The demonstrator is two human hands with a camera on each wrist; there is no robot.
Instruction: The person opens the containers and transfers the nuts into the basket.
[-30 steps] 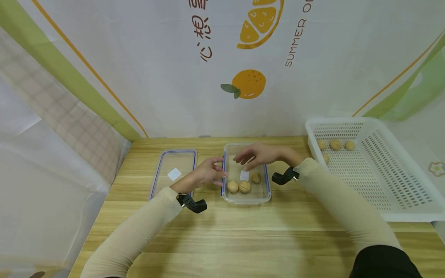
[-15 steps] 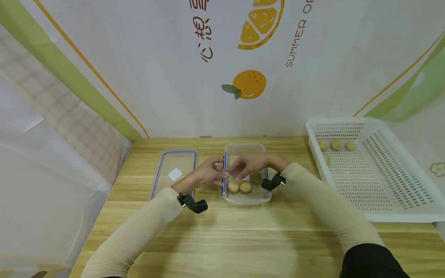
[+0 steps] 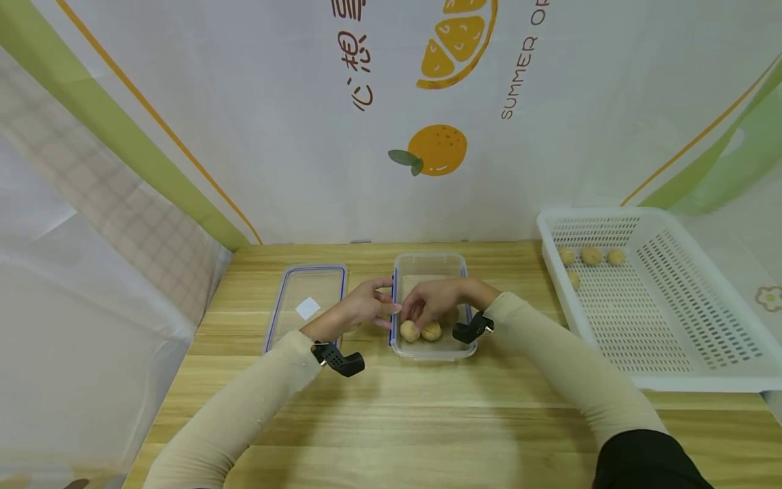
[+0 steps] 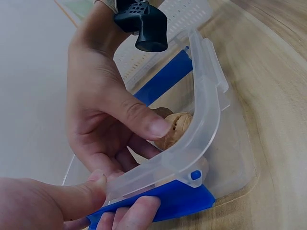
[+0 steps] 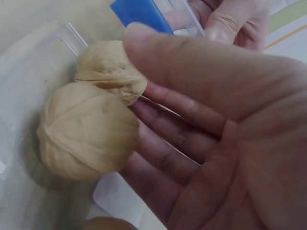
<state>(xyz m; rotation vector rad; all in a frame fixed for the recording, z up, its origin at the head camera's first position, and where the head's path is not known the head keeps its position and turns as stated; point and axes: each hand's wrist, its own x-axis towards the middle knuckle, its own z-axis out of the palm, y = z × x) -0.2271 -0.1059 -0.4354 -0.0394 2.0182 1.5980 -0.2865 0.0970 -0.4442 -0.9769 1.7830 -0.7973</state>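
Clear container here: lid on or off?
Off; the lid lies on the table beside the container, and the right hand reaches inside.

Soft, even light fills the head view, leaving a pale sheen between 2 faint shadows on the flat light-brown wooden table (image 3: 452,421); the white perforated plastic basket (image 3: 721,384) looks stretched toward the right edge. The 2 wrist views are dimmer, the right hazy around the round tan ridged walnut (image 5: 86,132)
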